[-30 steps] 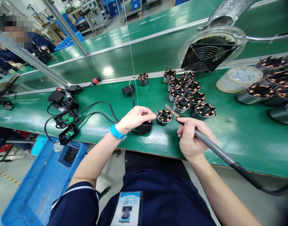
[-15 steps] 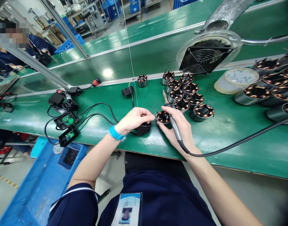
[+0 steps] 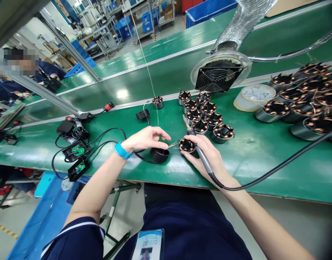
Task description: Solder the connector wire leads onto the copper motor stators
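Note:
My left hand (image 3: 148, 140) hovers with fingers apart over a round black housing (image 3: 160, 156), whose cable runs left. Thin yellow and blue wires (image 3: 171, 146) stretch from the housing to a stator (image 3: 186, 145) with copper windings. My right hand (image 3: 209, 153) grips a soldering iron (image 3: 203, 156) by its grey handle, its tip pointing up and away from the stator. The same hand's thumb and fingers rest around that stator's right side. A thin strand (image 3: 149, 72) hangs from above and ends near my left fingers; whether they touch it I cannot tell.
Several stators (image 3: 200, 126) stand close behind my right hand, with larger ones (image 3: 304, 128) at right. A fume extractor fan (image 3: 218, 77) and a tape roll (image 3: 254, 96) sit behind. At left lie cables and opened black boxes (image 3: 78, 168). A co-worker (image 3: 46, 72) is far left.
My left fingers have opened and drawn back left from the stator, leaving the coloured wires in sight. My right hand still holds the soldering iron at the stator. The camera view has shifted.

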Demonstrator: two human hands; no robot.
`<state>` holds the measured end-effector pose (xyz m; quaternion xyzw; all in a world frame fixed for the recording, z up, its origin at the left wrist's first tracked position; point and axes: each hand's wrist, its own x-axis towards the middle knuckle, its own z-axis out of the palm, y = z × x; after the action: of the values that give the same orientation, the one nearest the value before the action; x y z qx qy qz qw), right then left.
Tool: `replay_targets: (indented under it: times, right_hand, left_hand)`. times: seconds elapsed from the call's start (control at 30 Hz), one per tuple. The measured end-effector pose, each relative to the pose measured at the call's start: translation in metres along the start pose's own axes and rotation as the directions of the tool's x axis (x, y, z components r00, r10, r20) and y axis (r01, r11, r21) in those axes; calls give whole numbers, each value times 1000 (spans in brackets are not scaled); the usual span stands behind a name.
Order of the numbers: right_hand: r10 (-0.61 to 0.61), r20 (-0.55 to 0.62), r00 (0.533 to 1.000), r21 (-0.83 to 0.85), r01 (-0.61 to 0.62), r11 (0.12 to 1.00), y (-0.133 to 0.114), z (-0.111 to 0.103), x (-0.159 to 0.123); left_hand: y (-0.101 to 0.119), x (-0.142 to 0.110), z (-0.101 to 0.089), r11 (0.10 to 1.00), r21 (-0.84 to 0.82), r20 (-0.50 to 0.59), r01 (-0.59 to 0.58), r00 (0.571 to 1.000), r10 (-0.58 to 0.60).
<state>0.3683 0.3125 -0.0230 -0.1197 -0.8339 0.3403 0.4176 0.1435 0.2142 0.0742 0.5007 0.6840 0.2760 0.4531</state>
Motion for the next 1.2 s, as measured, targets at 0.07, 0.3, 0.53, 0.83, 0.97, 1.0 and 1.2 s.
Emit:
replay_targets:
  times: [0.07, 0.3, 0.53, 0.83, 0.97, 1.0, 1.2]
  right_hand:
    - [11, -16, 1000, 4, -11, 1000, 0, 0, 0]
    - [34, -35, 999, 32, -33, 999, 0, 2, -1]
    - [27, -37, 999, 51, -25, 998, 2, 1, -1]
    - [37, -17, 999, 55, -36, 998, 3, -2, -2]
    - [39, -10, 999, 59, -38, 998, 2, -1, -2]
    - [42, -8, 999, 60, -41, 997, 2, -1, -2]
    - [43, 0, 999, 73, -43, 996, 4, 0, -3]
  left_hand:
    - [8, 9, -6, 1000, 9, -34, 11, 999, -11]
    - [30, 55, 13, 967, 250, 77, 45, 995, -66]
    - [28, 60, 11, 968, 136, 286, 211, 927, -242]
    - [14, 53, 4, 987, 14, 343, 158, 927, -153]
    - [7, 49, 1, 985, 2, 323, 174, 932, -165]
    - [7, 48, 1, 983, -5, 313, 184, 934, -173]
    - [10, 40, 2, 975, -27, 273, 222, 940, -206]
